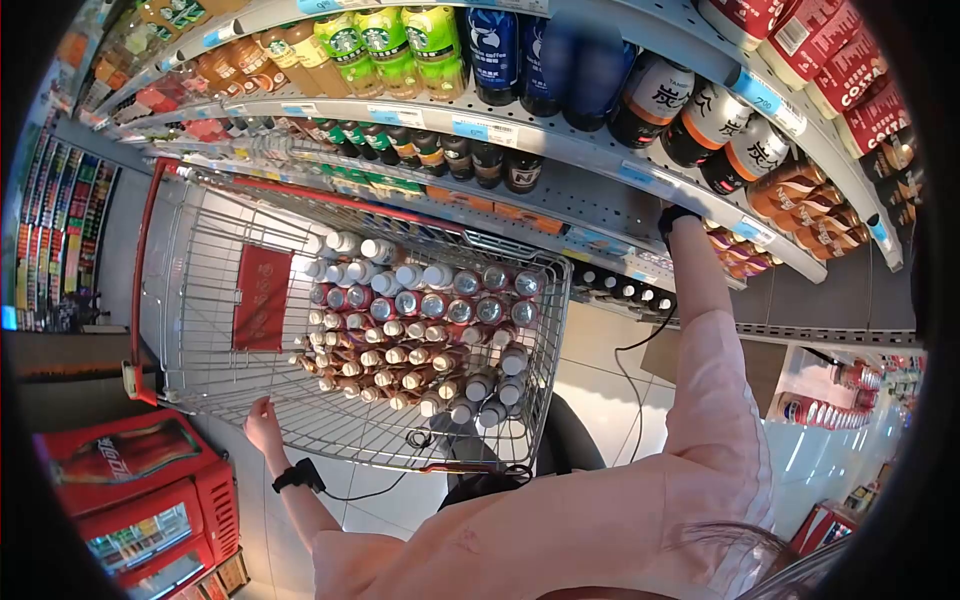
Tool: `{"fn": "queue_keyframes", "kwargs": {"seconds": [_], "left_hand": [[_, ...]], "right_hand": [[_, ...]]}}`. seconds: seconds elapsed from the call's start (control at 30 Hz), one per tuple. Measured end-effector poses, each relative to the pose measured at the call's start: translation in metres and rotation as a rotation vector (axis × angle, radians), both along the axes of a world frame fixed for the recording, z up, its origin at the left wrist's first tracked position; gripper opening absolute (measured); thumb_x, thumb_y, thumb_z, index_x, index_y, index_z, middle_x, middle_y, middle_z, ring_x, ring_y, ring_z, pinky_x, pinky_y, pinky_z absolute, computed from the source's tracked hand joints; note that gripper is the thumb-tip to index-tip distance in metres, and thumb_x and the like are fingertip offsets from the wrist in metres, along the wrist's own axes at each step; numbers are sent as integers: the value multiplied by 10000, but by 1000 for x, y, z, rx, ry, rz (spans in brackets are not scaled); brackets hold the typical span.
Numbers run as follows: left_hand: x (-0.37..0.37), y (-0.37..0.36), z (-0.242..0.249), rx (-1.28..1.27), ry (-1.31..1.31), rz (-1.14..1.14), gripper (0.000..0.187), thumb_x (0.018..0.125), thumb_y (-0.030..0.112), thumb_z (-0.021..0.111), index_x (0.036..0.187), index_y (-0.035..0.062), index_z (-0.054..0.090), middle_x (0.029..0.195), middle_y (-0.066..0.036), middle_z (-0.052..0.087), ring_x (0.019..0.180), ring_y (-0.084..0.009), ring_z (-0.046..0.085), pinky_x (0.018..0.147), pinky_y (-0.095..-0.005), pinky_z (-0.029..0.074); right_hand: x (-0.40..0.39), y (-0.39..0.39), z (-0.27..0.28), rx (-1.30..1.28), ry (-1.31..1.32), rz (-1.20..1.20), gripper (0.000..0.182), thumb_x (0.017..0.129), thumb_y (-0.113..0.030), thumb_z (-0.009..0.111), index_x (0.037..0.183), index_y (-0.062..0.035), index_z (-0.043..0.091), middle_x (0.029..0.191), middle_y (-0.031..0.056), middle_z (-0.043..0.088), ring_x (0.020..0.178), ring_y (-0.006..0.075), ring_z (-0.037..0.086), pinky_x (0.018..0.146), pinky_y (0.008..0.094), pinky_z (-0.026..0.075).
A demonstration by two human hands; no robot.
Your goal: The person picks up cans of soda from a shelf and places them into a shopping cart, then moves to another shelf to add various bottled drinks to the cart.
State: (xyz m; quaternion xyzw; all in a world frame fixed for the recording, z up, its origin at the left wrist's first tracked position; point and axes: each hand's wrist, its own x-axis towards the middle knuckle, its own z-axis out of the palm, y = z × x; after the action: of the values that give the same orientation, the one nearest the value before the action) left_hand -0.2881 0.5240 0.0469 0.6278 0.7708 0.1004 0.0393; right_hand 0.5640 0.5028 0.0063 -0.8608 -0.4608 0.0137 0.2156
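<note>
My left hand [263,428] is beside the near wire rim of a shopping cart [340,440], its fingers loosely bent and apart, holding nothing I can see. A black band with a cable circles that wrist. My right arm [703,275] reaches up into a lower shelf gap, under a shelf edge [640,170]. The right hand is hidden there past its black wristband [680,217], so its fingers and anything in them do not show. Inside the cart stand many capped bottles [430,305] in rows, some with white caps, others with brown bodies.
Overhead shelves hold green-labelled bottles [385,45], dark blue bottles [492,50], black-and-white bottles [715,125] and red packs [820,50]. A red drinks cooler [140,480] stands at lower left. A black cable [630,385] hangs over the tiled floor [590,350].
</note>
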Motion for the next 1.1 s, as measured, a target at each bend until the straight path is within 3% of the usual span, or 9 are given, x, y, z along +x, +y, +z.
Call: {"fn": "queue_keyframes", "kwargs": {"seconds": [0.4,0.47,0.57,0.6,0.77,0.9,1.1], "left_hand": [[0,-1,2,15,75,-48,122,788,182,609,880,132,673,720,-18,669,679,-206,628,680,-324,470],[3,0,1,8,52,-11,114,781,182,619,872,143,674,688,-26,657,658,-208,608,730,-325,440],[3,-2,1,35,74,-48,108,775,170,615,865,151,673,661,-34,646,626,-212,594,741,-328,428],[2,-2,1,48,89,-75,108,775,164,611,863,153,672,656,-37,643,615,-214,592,734,-329,430],[5,-2,4,40,122,-75,101,785,155,589,853,136,662,633,-54,628,594,-236,587,710,-348,425],[6,-1,2,15,123,-81,99,797,166,594,867,134,655,644,-50,630,608,-234,593,717,-351,425],[9,-2,3,165,52,-125,76,764,111,606,821,105,655,643,-55,622,583,-237,582,668,-347,436]], "right_hand": [[-38,11,3,-11,32,-51,339,852,-276,470,1111,-78,565,1193,160,538,1113,328,490,936,426,381],[-54,12,9,-87,-50,-68,339,852,-278,471,1109,-80,567,1197,159,536,1117,326,488,938,426,379],[-56,9,10,-277,-396,-83,369,847,-345,503,1098,-83,570,1130,147,567,1019,331,540,878,445,413],[-66,-4,11,-30,-470,-32,406,839,-379,541,1090,-60,541,1050,153,582,926,353,565,787,450,448],[-143,-76,73,65,-233,-11,390,816,-300,627,1064,-33,491,979,155,582,874,325,582,670,393,473],[-213,-136,131,138,-301,-6,403,756,-259,703,1043,-53,507,921,135,588,807,306,599,669,371,478],[-317,-106,206,241,-228,229,413,700,-189,756,1022,-69,526,893,132,593,762,310,603,640,347,483]]}}
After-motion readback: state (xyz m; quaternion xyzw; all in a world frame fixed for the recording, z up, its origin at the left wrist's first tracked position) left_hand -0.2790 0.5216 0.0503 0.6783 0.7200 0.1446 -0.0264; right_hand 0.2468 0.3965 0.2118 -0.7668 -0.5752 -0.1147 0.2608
